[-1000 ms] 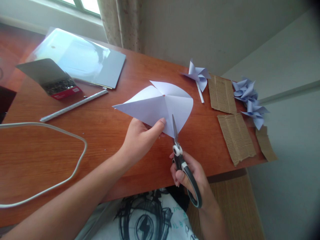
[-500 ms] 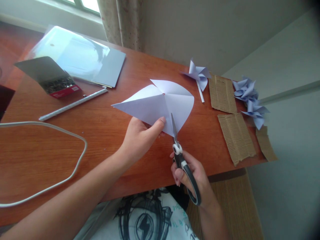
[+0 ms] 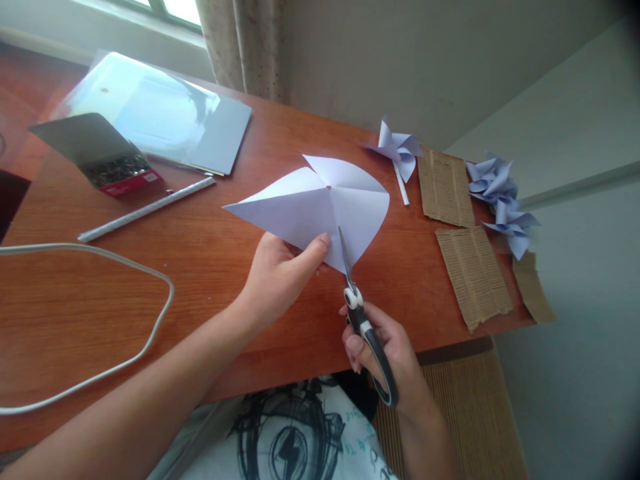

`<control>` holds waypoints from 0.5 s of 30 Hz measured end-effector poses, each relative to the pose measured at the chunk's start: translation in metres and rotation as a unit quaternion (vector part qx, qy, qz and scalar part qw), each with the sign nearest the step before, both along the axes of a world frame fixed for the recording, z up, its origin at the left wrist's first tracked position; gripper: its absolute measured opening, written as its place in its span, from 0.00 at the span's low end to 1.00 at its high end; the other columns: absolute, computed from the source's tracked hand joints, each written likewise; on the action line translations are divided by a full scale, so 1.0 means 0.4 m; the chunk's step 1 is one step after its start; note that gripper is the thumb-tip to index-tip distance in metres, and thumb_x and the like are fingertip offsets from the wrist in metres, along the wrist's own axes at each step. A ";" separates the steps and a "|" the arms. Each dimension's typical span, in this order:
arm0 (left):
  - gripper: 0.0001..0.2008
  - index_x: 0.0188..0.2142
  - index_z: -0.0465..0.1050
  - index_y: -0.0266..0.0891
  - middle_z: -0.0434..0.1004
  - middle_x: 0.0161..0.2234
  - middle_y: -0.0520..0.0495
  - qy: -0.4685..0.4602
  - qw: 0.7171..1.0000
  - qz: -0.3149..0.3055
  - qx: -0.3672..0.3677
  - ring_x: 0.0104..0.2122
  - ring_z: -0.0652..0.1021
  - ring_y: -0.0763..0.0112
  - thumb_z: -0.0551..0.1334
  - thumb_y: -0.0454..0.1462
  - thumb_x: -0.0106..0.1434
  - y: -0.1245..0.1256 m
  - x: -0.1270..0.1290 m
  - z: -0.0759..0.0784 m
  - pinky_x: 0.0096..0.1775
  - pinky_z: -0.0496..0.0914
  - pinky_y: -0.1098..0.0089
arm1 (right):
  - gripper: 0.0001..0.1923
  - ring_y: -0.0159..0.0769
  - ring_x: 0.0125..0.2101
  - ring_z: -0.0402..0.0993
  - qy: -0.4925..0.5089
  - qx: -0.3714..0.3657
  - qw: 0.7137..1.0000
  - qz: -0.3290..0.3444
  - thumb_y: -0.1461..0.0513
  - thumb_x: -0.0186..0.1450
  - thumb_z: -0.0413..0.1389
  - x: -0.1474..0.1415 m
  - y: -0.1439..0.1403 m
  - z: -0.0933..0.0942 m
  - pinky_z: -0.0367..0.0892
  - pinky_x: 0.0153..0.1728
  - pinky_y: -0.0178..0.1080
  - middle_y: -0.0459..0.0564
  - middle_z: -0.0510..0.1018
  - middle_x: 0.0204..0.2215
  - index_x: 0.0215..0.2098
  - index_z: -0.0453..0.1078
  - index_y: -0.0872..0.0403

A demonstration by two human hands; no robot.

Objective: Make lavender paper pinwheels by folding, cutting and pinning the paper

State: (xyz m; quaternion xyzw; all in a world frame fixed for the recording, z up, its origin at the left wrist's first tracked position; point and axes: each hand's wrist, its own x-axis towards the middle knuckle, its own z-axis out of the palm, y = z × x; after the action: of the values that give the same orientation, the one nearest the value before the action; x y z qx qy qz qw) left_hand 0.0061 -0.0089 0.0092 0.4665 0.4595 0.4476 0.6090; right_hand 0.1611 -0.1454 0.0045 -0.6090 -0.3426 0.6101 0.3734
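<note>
left hand [image 3: 277,277]: grip pinches paper [image 3: 310,207] | right hand [image 3: 385,350]: closed around scissors [image 3: 363,320], blades seemingly in paper

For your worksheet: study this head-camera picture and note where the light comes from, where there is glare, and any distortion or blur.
Head view: daylight enters from the window at top left; strong glare washes out the clear plastic sheet; the red-brown wooden table looks bowed by wide-angle distortion; corners darken; the left hand, the right hand and the black-and-white scissors cutting the white paper stay reasonably sharp.
</note>
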 end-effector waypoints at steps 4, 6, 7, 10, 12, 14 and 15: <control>0.08 0.29 0.72 0.37 0.75 0.23 0.53 -0.001 1.000 -0.001 -0.001 0.22 0.73 0.73 0.67 0.39 0.59 0.001 0.001 0.000 0.25 0.68 0.74 | 0.23 0.26 0.20 0.63 -0.008 -0.004 1.000 -0.011 0.49 0.63 0.66 -0.004 0.001 0.004 0.62 0.22 0.31 0.40 0.69 0.23 0.49 0.70 0.54; 0.08 0.29 0.72 0.37 0.75 0.23 0.53 -0.007 1.000 -0.001 0.000 0.21 0.73 0.73 0.67 0.39 0.59 0.001 0.002 -0.001 0.25 0.68 0.74 | 0.23 0.25 0.20 0.63 -0.007 -0.005 1.000 -0.015 0.49 0.63 0.66 -0.006 0.002 0.004 0.62 0.22 0.30 0.40 0.69 0.23 0.48 0.71 0.54; 0.08 0.29 0.72 0.37 0.75 0.23 0.53 -0.009 1.000 0.000 0.001 0.21 0.73 0.74 0.67 0.39 0.59 0.001 0.002 -0.001 0.25 0.68 0.75 | 0.23 0.25 0.20 0.63 -0.005 -0.005 1.000 -0.014 0.49 0.63 0.66 -0.006 0.002 0.004 0.62 0.22 0.30 0.40 0.69 0.23 0.48 0.71 0.54; 0.08 0.29 0.72 0.37 0.75 0.23 0.53 -0.005 1.000 0.003 0.003 0.21 0.73 0.74 0.67 0.39 0.59 0.001 0.003 -0.001 0.25 0.68 0.74 | 0.23 0.24 0.19 0.63 -0.006 -0.004 1.000 -0.011 0.49 0.63 0.66 -0.007 0.003 0.000 0.62 0.21 0.29 0.39 0.69 0.22 0.48 0.70 0.54; 0.08 0.30 0.72 0.37 0.75 0.23 0.53 0.000 1.000 0.004 0.003 0.21 0.73 0.73 0.67 0.39 0.59 0.001 0.003 -0.001 0.25 0.68 0.74 | 0.23 0.24 0.18 0.63 -0.005 -0.007 1.000 -0.014 0.49 0.63 0.66 -0.007 0.002 -0.002 0.62 0.20 0.28 0.39 0.69 0.22 0.48 0.70 0.54; 0.07 0.30 0.72 0.36 0.75 0.23 0.53 -0.001 1.000 0.002 0.003 0.21 0.73 0.73 0.67 0.39 0.59 0.001 0.002 -0.001 0.25 0.68 0.74 | 0.23 0.24 0.18 0.63 -0.006 -0.008 1.000 -0.014 0.49 0.63 0.66 -0.006 0.001 -0.002 0.62 0.20 0.28 0.39 0.69 0.22 0.48 0.70 0.54; 0.07 0.30 0.73 0.36 0.74 0.23 0.54 -0.004 1.000 0.001 0.004 0.21 0.73 0.74 0.67 0.39 0.59 0.002 0.002 -0.002 0.25 0.68 0.74 | 0.22 0.24 0.18 0.63 -0.007 -0.008 1.000 -0.013 0.49 0.63 0.66 -0.006 0.000 -0.001 0.63 0.20 0.28 0.39 0.69 0.22 0.48 0.70 0.54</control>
State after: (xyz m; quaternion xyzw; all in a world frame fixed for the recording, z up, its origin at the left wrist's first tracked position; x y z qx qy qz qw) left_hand 0.0069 -0.0083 0.0085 0.4667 0.4556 0.4518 0.6087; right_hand 0.1588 -0.1452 0.0040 -0.6208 -0.3322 0.6038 0.3738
